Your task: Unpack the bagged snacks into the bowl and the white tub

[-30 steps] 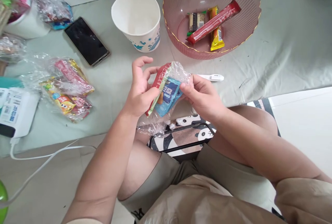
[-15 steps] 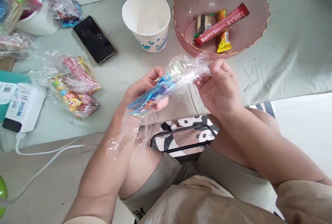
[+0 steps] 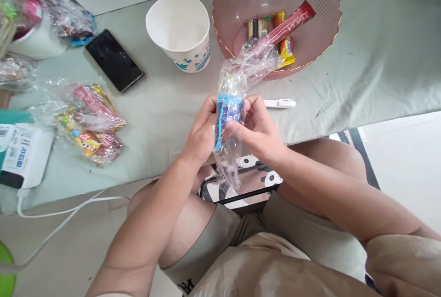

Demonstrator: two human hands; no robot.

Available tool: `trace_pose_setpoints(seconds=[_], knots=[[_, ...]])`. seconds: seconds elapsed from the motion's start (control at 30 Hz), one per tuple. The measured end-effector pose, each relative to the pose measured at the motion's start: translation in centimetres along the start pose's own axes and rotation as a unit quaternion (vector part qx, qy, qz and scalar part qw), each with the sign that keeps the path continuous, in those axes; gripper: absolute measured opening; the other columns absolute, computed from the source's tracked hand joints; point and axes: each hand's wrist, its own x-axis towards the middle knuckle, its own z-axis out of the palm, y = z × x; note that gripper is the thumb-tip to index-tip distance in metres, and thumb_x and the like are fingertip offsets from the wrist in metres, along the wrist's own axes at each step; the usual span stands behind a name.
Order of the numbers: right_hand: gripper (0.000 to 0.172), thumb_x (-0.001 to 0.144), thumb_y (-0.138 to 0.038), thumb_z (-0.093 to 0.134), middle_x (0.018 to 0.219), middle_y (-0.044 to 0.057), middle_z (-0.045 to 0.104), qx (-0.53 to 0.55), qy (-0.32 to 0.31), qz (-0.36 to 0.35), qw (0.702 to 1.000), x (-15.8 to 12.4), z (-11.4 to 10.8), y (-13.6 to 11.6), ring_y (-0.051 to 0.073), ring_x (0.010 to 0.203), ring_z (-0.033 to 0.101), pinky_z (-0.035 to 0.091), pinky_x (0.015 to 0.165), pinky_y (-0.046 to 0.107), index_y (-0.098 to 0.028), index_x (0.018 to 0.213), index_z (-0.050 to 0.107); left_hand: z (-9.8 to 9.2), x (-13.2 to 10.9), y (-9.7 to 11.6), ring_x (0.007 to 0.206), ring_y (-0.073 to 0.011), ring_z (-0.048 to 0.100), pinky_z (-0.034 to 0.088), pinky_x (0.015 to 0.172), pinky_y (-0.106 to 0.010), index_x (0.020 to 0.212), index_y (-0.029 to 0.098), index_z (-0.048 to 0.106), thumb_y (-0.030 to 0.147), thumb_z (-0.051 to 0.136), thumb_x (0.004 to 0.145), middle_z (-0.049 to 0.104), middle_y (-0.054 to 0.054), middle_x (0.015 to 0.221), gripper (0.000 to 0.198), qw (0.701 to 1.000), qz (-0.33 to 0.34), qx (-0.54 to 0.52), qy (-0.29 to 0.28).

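Note:
Between my two hands is a blue snack packet [image 3: 228,113] inside a crinkled clear plastic bag [image 3: 231,161]. My left hand [image 3: 204,134] grips its left edge, fingers curled behind it. My right hand [image 3: 257,127] holds the right side, thumb pressed on the packet's front. The bag's upper end reaches over the rim of a ribbed pink bowl [image 3: 320,21]. In that bowl lie a red stick packet [image 3: 292,21], a yellow packet [image 3: 285,53] and a small green-and-brown packet [image 3: 257,28]. Just beyond my right hand lies a slim white tool [image 3: 280,103], partly hidden.
A white paper tub [image 3: 182,35] stands left of the bowl. Farther left are a phone [image 3: 115,60], bagged snacks [image 3: 91,125], a white device [image 3: 27,154] with a cable, and another filled tub [image 3: 44,40]. A panda-print case [image 3: 255,187] sits below the table edge.
The bagged packet has turned from slanting to upright, its front facing me. My right hand has moved from the bag's end down to the packet. The white tool has come into view.

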Motion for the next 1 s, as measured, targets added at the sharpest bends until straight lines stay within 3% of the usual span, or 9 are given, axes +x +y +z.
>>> trace_pose_setpoints(seconds=[0.13,0.27,0.37,0.43,0.5,0.6,0.7,0.87,1.0], knots=[[0.060,0.083,-0.050,0.080,0.096,-0.004,0.049,-0.002,0.009,-0.011,1.000,-0.2,-0.3,0.2,0.009,0.064,0.053,0.052,0.056,0.027,-0.031,0.106,0.027,-0.8,0.3,0.0,0.084,-0.0184,0.060,0.050,0.073,-0.031,0.077,0.023,0.060,0.045,0.077,0.087,0.061,-0.003,0.090,0.030,0.987,0.104,0.096,0.075],[0.067,0.085,-0.046,0.078,0.114,0.004,0.053,-0.134,0.044,-0.069,0.988,-0.5,-0.6,0.5,0.015,0.082,0.062,0.060,0.072,0.035,-0.032,0.129,0.029,-1.5,-0.1,1.3,0.059,-0.0139,0.046,0.037,0.054,-0.029,0.072,0.022,0.055,0.053,0.060,0.095,0.054,0.000,0.068,0.038,0.989,0.089,0.083,0.082],[0.070,0.085,-0.044,0.079,0.126,0.009,0.052,-0.192,0.062,-0.091,0.975,-0.5,-0.6,0.6,0.021,0.103,0.063,0.061,0.090,0.042,-0.030,0.134,0.032,-1.5,-0.6,2.9,0.050,-0.0110,0.034,0.025,0.048,-0.029,0.060,0.021,0.047,0.046,0.074,0.084,0.043,0.004,0.054,0.044,0.971,0.068,0.226,0.047],[0.070,0.085,-0.044,0.079,0.126,0.008,0.053,-0.163,0.050,-0.074,0.983,-0.5,-0.5,0.8,0.021,0.103,0.064,0.061,0.088,0.042,-0.032,0.136,0.032,-1.7,-0.9,3.9,0.049,-0.0103,0.031,0.022,0.048,-0.030,0.055,0.021,0.044,0.031,0.075,0.081,0.036,0.005,0.050,0.042,0.954,0.067,0.287,0.055],[0.074,0.086,-0.048,0.078,0.122,0.006,0.055,-0.099,0.024,-0.041,0.994,-0.4,-0.4,1.1,0.020,0.095,0.066,0.062,0.080,0.040,-0.034,0.140,0.029,-2.2,-1.0,4.5,0.048,-0.0110,0.033,0.023,0.047,-0.030,0.053,0.021,0.048,0.025,0.070,0.084,0.039,0.004,0.050,0.038,0.960,0.077,0.267,0.042],[0.082,0.083,-0.053,0.079,0.117,0.004,0.061,0.017,-0.011,0.015,1.000,0.0,-0.2,1.5,0.020,0.092,0.069,0.064,0.075,0.039,-0.037,0.143,0.026,-3.1,-1.1,4.8,0.049,-0.0123,0.043,0.028,0.047,-0.030,0.059,0.022,0.059,0.034,0.067,0.093,0.051,0.001,0.055,0.037,0.981,0.098,0.165,-0.017],[0.082,0.079,-0.049,0.082,0.120,0.003,0.063,0.099,-0.014,0.061,0.993,0.3,0.0,1.5,0.021,0.097,0.071,0.065,0.080,0.039,-0.038,0.141,0.030,-3.3,-1.0,4.8,0.049,-0.0121,0.045,0.030,0.048,-0.030,0.060,0.023,0.060,0.043,0.065,0.099,0.050,0.001,0.055,0.044,0.985,0.122,0.120,-0.023],[0.074,0.075,-0.047,0.083,0.117,0.001,0.065,0.170,0.001,0.111,0.979,0.4,0.4,0.8,0.020,0.098,0.070,0.065,0.082,0.039,-0.037,0.134,0.039,-2.2,-1.2,5.4,0.050,-0.0123,0.045,0.031,0.048,-0.030,0.063,0.024,0.064,0.044,0.065,0.100,0.054,0.000,0.059,0.042,0.978,0.171,0.119,0.013],[0.074,0.070,-0.040,0.086,0.111,-0.001,0.065,0.196,0.006,0.131,0.972,0.3,0.8,0.4,0.018,0.094,0.067,0.062,0.080,0.035,-0.036,0.130,0.043,-0.7,-2.0,7.1,0.054,-0.0120,0.044,0.032,0.052,-0.032,0.069,0.023,0.067,0.040,0.061,0.103,0.052,0.000,0.060,0.039,0.950,0.210,0.231,0.002]])
